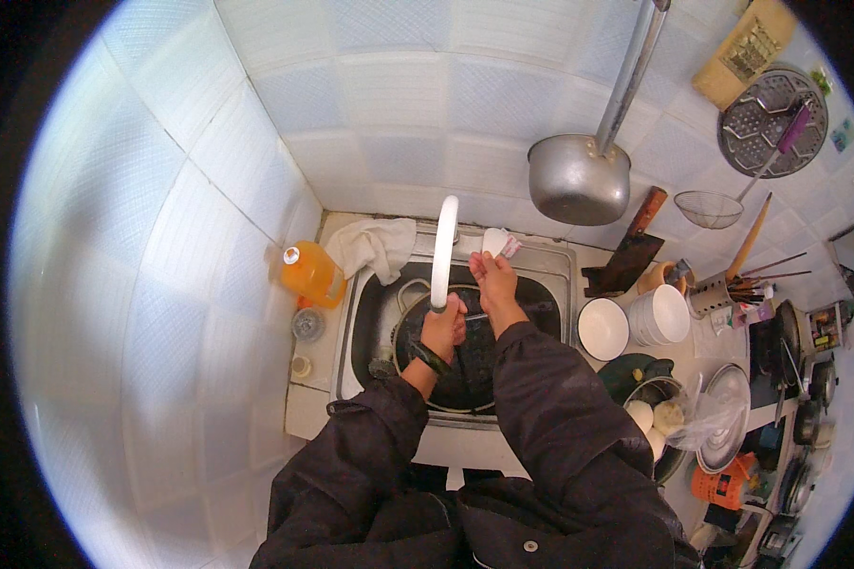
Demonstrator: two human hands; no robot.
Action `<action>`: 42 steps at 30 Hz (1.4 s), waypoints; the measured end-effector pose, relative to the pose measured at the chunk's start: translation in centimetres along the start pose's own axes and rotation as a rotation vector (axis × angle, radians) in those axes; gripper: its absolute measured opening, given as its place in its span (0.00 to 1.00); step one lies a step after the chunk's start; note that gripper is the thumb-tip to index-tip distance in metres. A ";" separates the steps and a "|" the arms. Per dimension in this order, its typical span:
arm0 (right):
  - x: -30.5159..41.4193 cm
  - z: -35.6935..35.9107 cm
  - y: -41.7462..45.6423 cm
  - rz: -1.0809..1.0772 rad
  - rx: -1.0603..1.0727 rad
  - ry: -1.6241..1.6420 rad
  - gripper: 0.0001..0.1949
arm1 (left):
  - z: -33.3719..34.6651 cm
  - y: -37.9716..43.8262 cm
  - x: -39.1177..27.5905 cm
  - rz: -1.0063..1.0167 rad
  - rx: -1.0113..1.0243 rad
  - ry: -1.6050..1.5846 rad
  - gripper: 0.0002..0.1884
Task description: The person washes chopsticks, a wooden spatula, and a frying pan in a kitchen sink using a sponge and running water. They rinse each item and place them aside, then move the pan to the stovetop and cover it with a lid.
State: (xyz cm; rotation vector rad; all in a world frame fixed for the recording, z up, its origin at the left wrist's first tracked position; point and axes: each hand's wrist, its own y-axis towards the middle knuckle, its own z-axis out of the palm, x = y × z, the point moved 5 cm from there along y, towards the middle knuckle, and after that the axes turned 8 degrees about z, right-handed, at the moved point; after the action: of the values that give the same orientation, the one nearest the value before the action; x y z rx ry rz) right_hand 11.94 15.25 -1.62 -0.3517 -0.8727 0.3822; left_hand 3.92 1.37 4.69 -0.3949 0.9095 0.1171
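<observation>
My right hand (497, 283) is raised over the back of the steel sink (571, 284). Its fingers pinch a small white piece (494, 240), possibly the bowl of a spoon. Beneath the outlet of the white curved faucet (443, 249) is my left hand (444, 331), fingers curled; whether it holds anything is hidden. A dark bracelet (430, 358) circles that wrist. Below both hands a large round dark pan (427, 380) sits in the basin. A pink and white packet (514, 247) lies behind the right fingertips.
Left of the sink stand an orange liquid jug (317, 276) and a cloth (377, 245). To the right are a cleaver (626, 259), a white bowl (603, 328), stacked bowls (660, 316) and a pot (672, 387) holding pale round items. A long-handled saucepan (578, 181) hangs above.
</observation>
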 end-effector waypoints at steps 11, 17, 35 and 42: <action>0.4 0.1 0.2 0.100 0.017 -0.050 0.09 | -0.1 -0.4 -0.4 0.041 -0.082 -0.028 0.12; -2.5 2.3 -7.6 0.469 0.390 -0.468 0.35 | -1.8 1.5 -2.2 0.269 -0.110 -0.040 0.07; -3.3 6.2 -12.3 -0.203 0.265 -0.943 0.16 | -3.6 0.6 -4.5 0.423 0.006 0.833 0.16; -2.9 6.9 -13.0 -0.078 0.372 -0.887 0.15 | -3.9 1.3 -4.2 0.543 -0.072 0.561 0.18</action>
State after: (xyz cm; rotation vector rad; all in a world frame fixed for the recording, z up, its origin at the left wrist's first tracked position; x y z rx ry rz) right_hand 7.10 3.43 6.34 0.2306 -1.6387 0.6310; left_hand -1.86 1.37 5.46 -0.2380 1.5570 0.5583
